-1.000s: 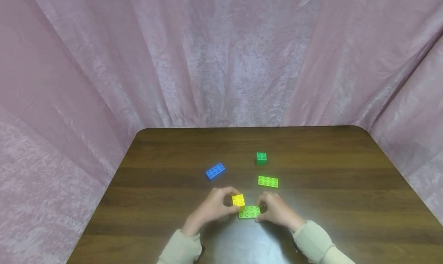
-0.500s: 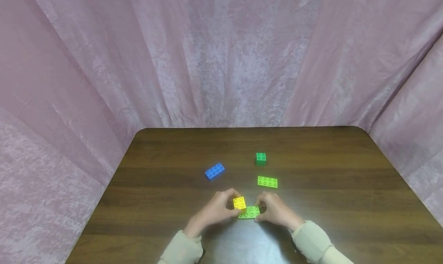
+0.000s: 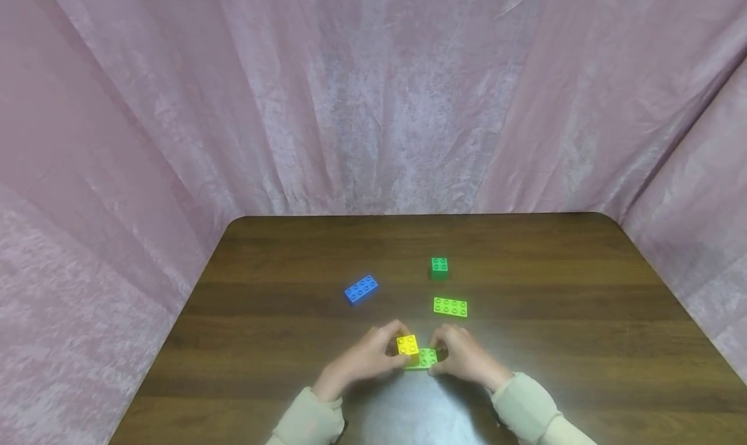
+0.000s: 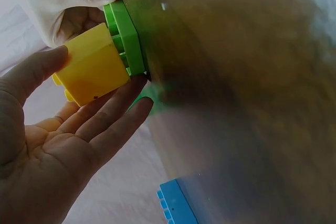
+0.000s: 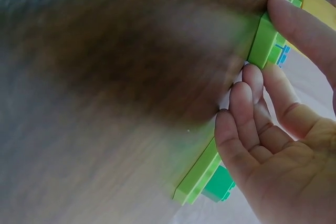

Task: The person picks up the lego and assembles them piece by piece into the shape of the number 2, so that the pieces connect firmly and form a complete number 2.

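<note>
My left hand (image 3: 373, 355) pinches a square yellow toy brick (image 3: 407, 345) between thumb and fingers. The brick is at the left end of a flat light-green brick (image 3: 428, 358) lying on the table. In the left wrist view the yellow brick (image 4: 90, 65) looks tilted against the studs of the green one (image 4: 130, 40); whether it is pressed on, I cannot tell. My right hand (image 3: 465, 355) holds the green brick's right end between thumb and fingers. The right wrist view shows its thumb on the near side of the green brick (image 5: 262, 41).
Beyond the hands, a second flat lime-green brick (image 3: 450, 307) lies on the brown wooden table (image 3: 262, 322). Behind it stands a small dark-green brick (image 3: 439, 268). A blue brick (image 3: 361, 289) lies to the left. Pink curtains (image 3: 373, 95) surround the table.
My left hand has moved slightly right and toward me with the yellow brick, which now covers more of the green brick's left end. My right hand has stayed nearly still.
</note>
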`<state>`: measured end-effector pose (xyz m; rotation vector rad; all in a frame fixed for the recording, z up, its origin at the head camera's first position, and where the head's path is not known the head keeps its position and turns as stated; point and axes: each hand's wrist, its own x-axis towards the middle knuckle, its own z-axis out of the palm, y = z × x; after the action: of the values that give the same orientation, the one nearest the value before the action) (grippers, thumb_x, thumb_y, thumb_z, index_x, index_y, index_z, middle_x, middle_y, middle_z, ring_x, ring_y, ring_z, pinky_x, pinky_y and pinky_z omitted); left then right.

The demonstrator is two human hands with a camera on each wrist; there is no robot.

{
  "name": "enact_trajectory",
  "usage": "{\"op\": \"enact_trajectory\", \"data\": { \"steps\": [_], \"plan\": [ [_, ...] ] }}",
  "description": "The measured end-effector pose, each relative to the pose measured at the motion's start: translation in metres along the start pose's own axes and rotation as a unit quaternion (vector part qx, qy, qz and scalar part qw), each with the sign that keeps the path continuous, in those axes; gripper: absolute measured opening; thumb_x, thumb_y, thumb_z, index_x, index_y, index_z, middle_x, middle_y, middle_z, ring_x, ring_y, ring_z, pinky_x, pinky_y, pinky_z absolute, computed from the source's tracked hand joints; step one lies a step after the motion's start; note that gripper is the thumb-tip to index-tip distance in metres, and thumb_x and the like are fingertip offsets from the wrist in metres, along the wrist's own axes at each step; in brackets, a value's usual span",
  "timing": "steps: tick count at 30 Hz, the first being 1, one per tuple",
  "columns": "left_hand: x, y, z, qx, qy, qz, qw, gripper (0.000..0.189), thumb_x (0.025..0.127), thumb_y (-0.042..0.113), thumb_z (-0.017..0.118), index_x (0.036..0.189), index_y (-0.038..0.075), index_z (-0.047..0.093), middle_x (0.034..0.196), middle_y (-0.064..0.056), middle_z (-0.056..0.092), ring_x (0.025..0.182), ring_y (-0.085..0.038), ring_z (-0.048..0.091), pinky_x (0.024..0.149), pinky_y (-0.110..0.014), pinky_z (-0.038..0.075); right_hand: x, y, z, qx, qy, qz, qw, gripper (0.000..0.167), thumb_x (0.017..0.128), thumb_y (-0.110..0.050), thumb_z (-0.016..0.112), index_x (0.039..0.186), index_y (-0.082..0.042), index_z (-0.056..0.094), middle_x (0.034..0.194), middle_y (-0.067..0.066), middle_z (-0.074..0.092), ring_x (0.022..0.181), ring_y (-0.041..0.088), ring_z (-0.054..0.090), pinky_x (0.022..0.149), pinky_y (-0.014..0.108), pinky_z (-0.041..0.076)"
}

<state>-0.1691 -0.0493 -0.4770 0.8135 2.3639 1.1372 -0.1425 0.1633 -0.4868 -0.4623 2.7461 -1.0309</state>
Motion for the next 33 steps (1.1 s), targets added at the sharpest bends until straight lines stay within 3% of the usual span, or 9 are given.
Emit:
{"op": "enact_trajectory", "data": {
  "steps": [6, 15, 23, 33],
  "plan": [
    [0.0004, 0.0006, -0.0004, -0.001, -0.007, -0.004, 1.0, 0.03, 0.085, 0.012, 0.07, 0.112, 0.008, 0.06, 0.1, -0.004, 0.069, 0.092, -0.01, 0.064, 0.082, -0.017, 0.053, 0.0018, -0.0017, 0.0013, 0.001, -0.003, -0.005, 1.0, 0.031, 0.06, -0.007, 0.086, 0.083, -0.004, 0.066, 0.083, 0.004, 0.062, 0.078, 0.015, 0.054, 0.069, 0.028, 0.051],
    [0.0002, 0.0039, -0.0015, -0.007, -0.012, -0.007, 0.9999, 0.028, 0.085, 0.008, 0.069, 0.111, 0.006, 0.059, 0.095, -0.006, 0.069, 0.079, -0.003, 0.06, 0.07, -0.012, 0.052, 0.0069, -0.0016, 0.0021, 0.004, -0.009, -0.006, 0.9999, 0.031, 0.059, -0.006, 0.086, 0.082, -0.004, 0.066, 0.082, 0.004, 0.063, 0.077, 0.014, 0.055, 0.068, 0.028, 0.053],
    [0.0001, 0.0039, -0.0031, -0.019, -0.011, -0.012, 0.9997, 0.028, 0.085, 0.008, 0.069, 0.111, 0.005, 0.06, 0.102, -0.011, 0.071, 0.093, -0.016, 0.069, 0.074, -0.013, 0.055, 0.0099, -0.0017, -0.0007, 0.004, -0.019, -0.003, 0.9998, 0.034, 0.058, -0.009, 0.087, 0.083, -0.002, 0.066, 0.083, 0.005, 0.065, 0.078, 0.015, 0.057, 0.07, 0.032, 0.055],
    [-0.0019, 0.0026, -0.0039, -0.031, -0.023, -0.017, 0.9991, 0.024, 0.086, 0.009, 0.07, 0.108, 0.006, 0.059, 0.106, -0.012, 0.069, 0.104, -0.026, 0.069, 0.082, -0.018, 0.057, 0.0058, -0.0026, -0.0005, 0.013, -0.025, 0.0, 0.9996, 0.032, 0.058, -0.007, 0.087, 0.083, -0.003, 0.066, 0.083, 0.007, 0.067, 0.078, 0.017, 0.059, 0.071, 0.037, 0.057]
  ]
}}
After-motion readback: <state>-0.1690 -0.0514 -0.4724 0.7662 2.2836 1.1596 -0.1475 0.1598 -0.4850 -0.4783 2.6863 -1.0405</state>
